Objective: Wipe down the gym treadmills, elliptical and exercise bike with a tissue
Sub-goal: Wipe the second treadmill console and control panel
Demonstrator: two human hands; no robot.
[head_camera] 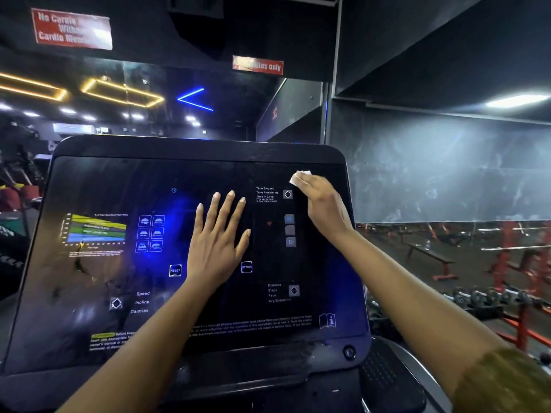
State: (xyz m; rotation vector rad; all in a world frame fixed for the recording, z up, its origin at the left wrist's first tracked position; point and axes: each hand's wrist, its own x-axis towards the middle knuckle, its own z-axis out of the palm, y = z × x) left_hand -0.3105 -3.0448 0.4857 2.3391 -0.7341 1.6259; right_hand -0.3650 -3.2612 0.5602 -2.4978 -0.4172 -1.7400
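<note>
Tissue [299,177] pokes out beyond the right hand [324,205], fingers bunched on it, at the far right of the console [98,180]. The left hand [219,236] lies flat mid-screen, fingers spread.

console [89,180]: 1; hands on console: 2, left hand [216,234], right hand [323,204]; tissue [299,177] at console's upper right: 1; red signs [71,28] above console: 2; diamond keys [287,194] on console: 3; blue program icons [145,221] on console: 6

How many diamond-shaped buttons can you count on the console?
3 diamond buttons: upper right below the tissue, lower right, lower left. The left hand and right hand may hide others.
</note>
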